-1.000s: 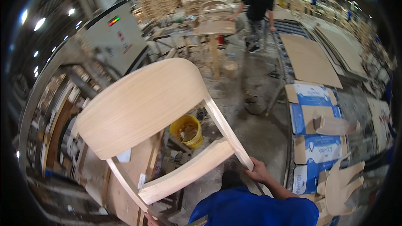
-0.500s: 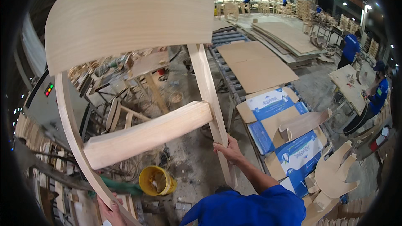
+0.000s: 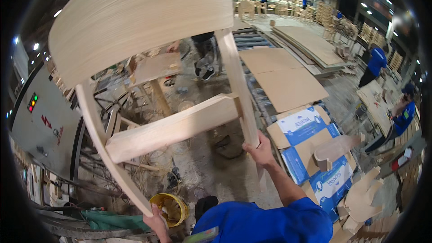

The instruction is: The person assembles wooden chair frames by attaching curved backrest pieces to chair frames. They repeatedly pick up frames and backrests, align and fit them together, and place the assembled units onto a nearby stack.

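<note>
I hold up a pale wooden chair-back frame in front of me. Its wide curved backrest panel (image 3: 144, 22) fills the upper left, and a thick crossbar (image 3: 175, 128) joins the two posts lower down. My right hand (image 3: 261, 149) is closed round the right post (image 3: 236, 72) below the crossbar. At the lower end of the left post (image 3: 100, 126), my left hand (image 3: 157, 222) grips the wood, its fingers partly hidden. The frame tilts, with its right side higher.
A yellow bucket (image 3: 185, 211) stands on the floor by my left hand. To the right, flattened cardboard (image 3: 281, 81) lies over a roller conveyor, with curved wooden parts (image 3: 335, 150) on it. A grey cabinet (image 3: 47, 128) stands left. Co-workers are at right; another person's legs (image 3: 206, 56) show behind the frame.
The frame has shifted rightward in view together with both hands, the left hand moving most. Another person's legs now show beneath the panel. The surroundings have shifted as my head moved.
</note>
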Available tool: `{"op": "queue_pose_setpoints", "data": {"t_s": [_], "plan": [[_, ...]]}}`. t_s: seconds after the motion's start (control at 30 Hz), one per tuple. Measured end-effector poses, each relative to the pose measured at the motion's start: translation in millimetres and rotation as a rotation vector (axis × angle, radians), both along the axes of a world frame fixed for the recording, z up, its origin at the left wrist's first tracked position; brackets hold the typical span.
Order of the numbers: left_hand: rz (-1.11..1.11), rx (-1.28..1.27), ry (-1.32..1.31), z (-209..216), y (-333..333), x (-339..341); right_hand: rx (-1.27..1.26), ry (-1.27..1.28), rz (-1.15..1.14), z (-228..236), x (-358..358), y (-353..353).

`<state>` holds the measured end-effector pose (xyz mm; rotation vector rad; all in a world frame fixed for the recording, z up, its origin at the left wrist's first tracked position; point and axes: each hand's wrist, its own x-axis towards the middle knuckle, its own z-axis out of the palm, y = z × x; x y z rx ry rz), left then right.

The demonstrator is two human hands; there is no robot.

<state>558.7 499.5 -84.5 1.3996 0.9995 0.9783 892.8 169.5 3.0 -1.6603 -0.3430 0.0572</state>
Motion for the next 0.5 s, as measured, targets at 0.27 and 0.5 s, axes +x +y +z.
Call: {"op": "queue_pose_setpoints", "data": {"t_s": [0.27, 0.5], "plan": [[-0.033, -0.039, 0.139, 9, 138, 73, 0.009, 0.081, -0.014, 6, 71, 138], [-0.029, -0.042, 0.481, 27, 252, 150, -0.084, 0.127, -0.030, -4, 150, 237]]}}
